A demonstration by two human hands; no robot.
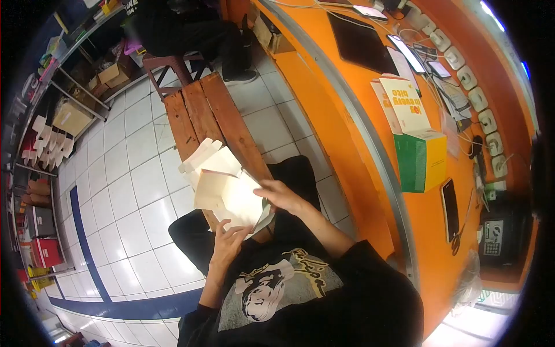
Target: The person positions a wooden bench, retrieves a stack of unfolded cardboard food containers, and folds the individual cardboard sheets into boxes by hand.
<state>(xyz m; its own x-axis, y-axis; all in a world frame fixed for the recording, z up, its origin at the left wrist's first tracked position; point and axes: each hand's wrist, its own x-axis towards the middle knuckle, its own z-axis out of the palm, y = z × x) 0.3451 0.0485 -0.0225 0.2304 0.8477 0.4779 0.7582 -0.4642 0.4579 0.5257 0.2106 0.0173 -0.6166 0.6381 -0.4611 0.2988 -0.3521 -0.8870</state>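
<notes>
A partly folded paper food box [238, 199], pale inside, tilts above my lap at the end of a wooden bench. My left hand [229, 240] grips its near edge, thumb and fingers closed along the rim. On the box's right wall is my right hand [278, 195], its fingers bent round the side and partly hidden. Just beyond lie more pale cardboard pieces [209, 156] on the bench; where they part from the box is hard to make out.
The wooden bench [217, 107] runs ahead towards a seated person [191, 34]. Along my right stands an orange counter [370, 124] with printed boxes [419, 159], a phone [450, 209], scissors [457, 243] and a row of power sockets [477, 101]. Loaded shelves [66, 87] line the left.
</notes>
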